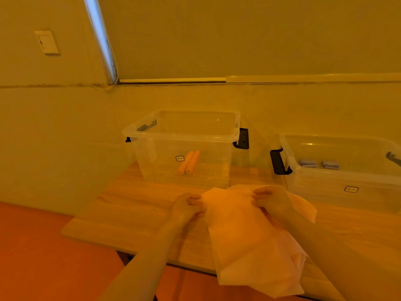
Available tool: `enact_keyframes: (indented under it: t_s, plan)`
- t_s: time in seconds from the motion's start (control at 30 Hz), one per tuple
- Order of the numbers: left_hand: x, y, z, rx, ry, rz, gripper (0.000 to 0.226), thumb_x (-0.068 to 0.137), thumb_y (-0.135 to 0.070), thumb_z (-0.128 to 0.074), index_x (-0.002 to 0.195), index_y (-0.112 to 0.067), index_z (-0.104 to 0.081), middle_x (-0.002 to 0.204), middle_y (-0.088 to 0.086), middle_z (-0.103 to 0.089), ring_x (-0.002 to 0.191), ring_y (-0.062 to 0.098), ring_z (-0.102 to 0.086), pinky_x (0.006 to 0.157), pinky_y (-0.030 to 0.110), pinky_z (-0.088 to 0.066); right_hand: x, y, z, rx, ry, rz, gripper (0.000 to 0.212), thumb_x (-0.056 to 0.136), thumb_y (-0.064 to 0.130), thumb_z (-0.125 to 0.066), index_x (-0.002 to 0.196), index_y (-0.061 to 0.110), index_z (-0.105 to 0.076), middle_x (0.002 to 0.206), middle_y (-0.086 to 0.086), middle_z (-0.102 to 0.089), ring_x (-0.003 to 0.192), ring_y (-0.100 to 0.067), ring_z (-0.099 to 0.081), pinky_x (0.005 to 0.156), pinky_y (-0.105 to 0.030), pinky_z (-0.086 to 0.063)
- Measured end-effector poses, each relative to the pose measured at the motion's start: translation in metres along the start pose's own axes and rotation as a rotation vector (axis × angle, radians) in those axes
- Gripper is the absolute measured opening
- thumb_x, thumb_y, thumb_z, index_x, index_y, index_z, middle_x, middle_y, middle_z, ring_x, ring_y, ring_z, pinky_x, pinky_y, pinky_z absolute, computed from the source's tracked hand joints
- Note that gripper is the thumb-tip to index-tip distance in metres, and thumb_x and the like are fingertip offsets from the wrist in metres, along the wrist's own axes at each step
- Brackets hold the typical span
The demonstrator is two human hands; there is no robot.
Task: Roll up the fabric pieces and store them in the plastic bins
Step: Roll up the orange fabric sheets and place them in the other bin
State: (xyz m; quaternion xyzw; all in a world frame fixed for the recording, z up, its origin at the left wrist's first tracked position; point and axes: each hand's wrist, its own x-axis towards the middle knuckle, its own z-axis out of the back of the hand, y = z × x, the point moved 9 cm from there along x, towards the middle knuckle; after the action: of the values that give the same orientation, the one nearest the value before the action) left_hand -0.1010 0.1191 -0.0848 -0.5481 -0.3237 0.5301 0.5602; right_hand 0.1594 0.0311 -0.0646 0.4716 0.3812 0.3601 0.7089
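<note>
Nearest, hanging past the front edge of the wooden table [134, 216]: a pale orange fabric sheet [245, 240], unrolled, its lower end drooping below the tabletop. Pinched at the upper left corner by the left hand [187, 205], fingers curled onto the cloth edge; gripped at the upper right by the right hand [270, 198], fingers likewise curled over the top edge — sheet held stretched between the two. More of the same cloth bunched under and behind the right forearm.

Farther back, on the table: a clear plastic bin [184, 135] with black side latches, lid off, holding two orange fabric rolls [189, 162] lying side by side on its floor. To the right, well apart from the first — a second clear bin [338, 177], with two grey-blue rolls [319, 164] inside.

Beyond, a pale wall with a switch plate [47, 41] and a lowered window blind [238, 38].
</note>
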Motion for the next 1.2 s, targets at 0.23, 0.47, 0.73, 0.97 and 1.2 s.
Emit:
enact_keyframes:
  t_s: [0.23,0.47,0.73,0.97,1.2]
  plan:
    - [-0.002,0.001,0.000,-0.076,-0.030,0.005,0.043,0.080,0.015,-0.063,0.120,0.007,-0.052,0.112,0.024,-0.058,0.071,0.019,-0.059,0.047,0.017,-0.053,-0.004,0.006,0.015,-0.088,-0.101,0.072,0.027,0.074,0.007,-0.078,0.090,0.024,-0.065,0.106,-0.003,-0.062,0.098,-0.023,-0.059,0.089,-0.042,-0.052]
    - [-0.003,-0.002,-0.002,-0.064,-0.012,0.006,0.048,0.079,0.010,-0.067,0.124,0.000,-0.052,0.122,0.015,-0.057,0.086,0.023,-0.063,0.052,0.017,-0.054,-0.017,0.025,0.027,-0.160,-0.040,0.143,0.036,0.075,0.010,-0.078,0.108,0.016,-0.066,0.106,0.003,-0.056,0.099,-0.014,-0.048,0.081,-0.028,-0.039]
    - [0.009,-0.013,-0.013,0.017,0.027,-0.031,0.047,0.082,0.000,-0.068,0.125,-0.010,-0.053,0.121,0.007,-0.060,0.080,0.021,-0.067,0.059,0.026,-0.055,-0.006,0.024,0.028,-0.489,-0.087,0.206,0.026,0.081,0.016,-0.074,0.106,0.014,-0.066,0.106,-0.001,-0.063,0.092,-0.012,-0.055,0.077,-0.023,-0.044]
    - [0.025,-0.017,-0.028,0.091,0.050,-0.028,0.053,0.081,0.003,-0.067,0.130,-0.009,-0.049,0.126,0.005,-0.058,0.069,0.017,-0.062,0.049,0.020,-0.048,0.019,0.041,-0.003,-0.342,0.016,0.262,0.042,0.084,0.012,-0.069,0.125,0.014,-0.058,0.119,-0.002,-0.060,0.109,-0.019,-0.058,0.087,-0.028,-0.048]
    - [0.029,-0.019,-0.023,0.152,-0.035,-0.084,0.037,0.084,-0.005,-0.067,0.119,-0.014,-0.057,0.101,0.006,-0.065,0.059,0.012,-0.058,0.044,0.015,-0.046,0.031,0.036,-0.036,-0.412,0.091,0.240,0.035,0.086,0.014,-0.068,0.120,0.017,-0.061,0.107,-0.002,-0.068,0.099,-0.015,-0.062,0.077,-0.022,-0.050]
